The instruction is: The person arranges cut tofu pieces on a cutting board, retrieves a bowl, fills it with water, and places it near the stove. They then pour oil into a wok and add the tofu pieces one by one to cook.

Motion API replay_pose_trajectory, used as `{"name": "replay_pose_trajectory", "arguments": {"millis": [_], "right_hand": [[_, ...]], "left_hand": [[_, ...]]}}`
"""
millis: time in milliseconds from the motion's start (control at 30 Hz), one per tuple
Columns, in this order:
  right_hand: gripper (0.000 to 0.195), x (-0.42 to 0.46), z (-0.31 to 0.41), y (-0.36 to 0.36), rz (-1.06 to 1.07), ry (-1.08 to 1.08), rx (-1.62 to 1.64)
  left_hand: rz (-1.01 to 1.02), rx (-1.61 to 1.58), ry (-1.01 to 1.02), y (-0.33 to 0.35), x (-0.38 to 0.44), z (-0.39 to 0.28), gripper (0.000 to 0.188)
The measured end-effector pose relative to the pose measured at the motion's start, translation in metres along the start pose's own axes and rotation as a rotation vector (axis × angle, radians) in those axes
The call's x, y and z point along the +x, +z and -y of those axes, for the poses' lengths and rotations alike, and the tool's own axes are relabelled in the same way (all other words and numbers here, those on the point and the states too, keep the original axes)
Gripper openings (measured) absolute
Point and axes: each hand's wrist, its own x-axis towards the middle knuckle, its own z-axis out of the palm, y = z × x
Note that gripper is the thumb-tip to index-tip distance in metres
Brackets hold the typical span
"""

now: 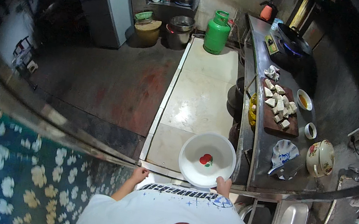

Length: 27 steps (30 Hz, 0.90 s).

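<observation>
My right hand [223, 186] grips the near rim of a white basin [189, 162] with a red and green fruit print on its inner bottom. The basin is tilted so its inside faces me. It hangs in front of my shirt, over the pale tiled floor strip [199, 97]. At my left side, my left hand [139, 175] is loosely curled beside the patterned curtain [58, 177]. Whether its fingers hold anything is too small to make out.
A dark counter [267, 174] runs along the right, bearing a cutting board [280, 127] with white chunks, small bowls [304, 99], a lidded pot [315, 160] and a wok [293, 38] over a blue flame. Ahead stands a green gas cylinder [217, 34]. A sink [293, 223] lies at lower right.
</observation>
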Motion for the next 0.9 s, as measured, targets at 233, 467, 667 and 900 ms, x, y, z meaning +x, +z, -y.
{"name": "replay_pose_trajectory", "arguments": {"millis": [233,467,667,900], "right_hand": [[0.027,0.111,0.035,0.060,0.213,0.259,0.265],[0.028,0.244,0.111,0.088,0.269,0.225,0.324],[0.026,0.333,0.163,0.093,0.307,0.217,0.313],[0.025,0.427,0.211,0.117,0.256,0.388,0.452]], "left_hand": [[0.112,-0.170,-0.137,-0.027,0.054,-0.016,0.017],[-0.007,0.046,-0.153,-0.062,0.145,-0.053,0.014],[-0.159,-0.124,-0.178,-0.090,0.209,-0.099,0.013],[-0.111,0.128,-0.258,-0.089,0.290,-0.178,0.010]]}}
